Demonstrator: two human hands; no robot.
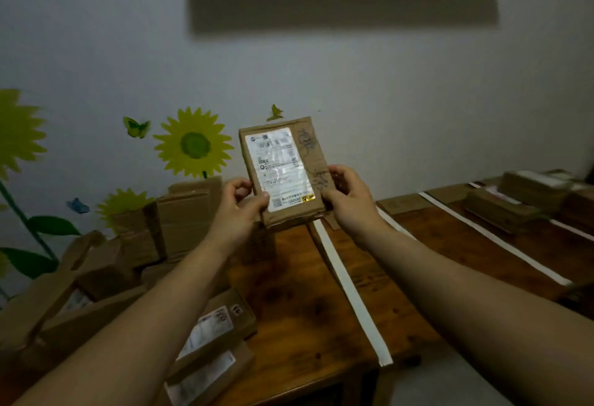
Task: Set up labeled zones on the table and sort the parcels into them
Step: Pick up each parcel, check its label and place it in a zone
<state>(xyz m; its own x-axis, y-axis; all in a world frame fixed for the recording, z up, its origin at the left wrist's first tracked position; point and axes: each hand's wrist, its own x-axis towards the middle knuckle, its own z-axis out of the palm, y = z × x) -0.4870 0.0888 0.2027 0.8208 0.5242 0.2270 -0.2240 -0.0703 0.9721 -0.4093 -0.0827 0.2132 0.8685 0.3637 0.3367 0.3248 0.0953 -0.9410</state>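
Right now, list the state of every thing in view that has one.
Parcel, lifted off the table, upright, label facing the camera.
Left-hand grip, holds the parcel's lower left edge.
Right-hand grip, holds the parcel's lower right edge.
Tape strips, stuck flat across the table.
Far-right parcels, lying flat between strips.
Box pile, heaped left of the strips.

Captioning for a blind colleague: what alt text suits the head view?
Left hand and right hand hold a parcel upright, label facing the camera, above a wooden table split by white tape strips. Boxes pile at left; other parcels lie at far right.
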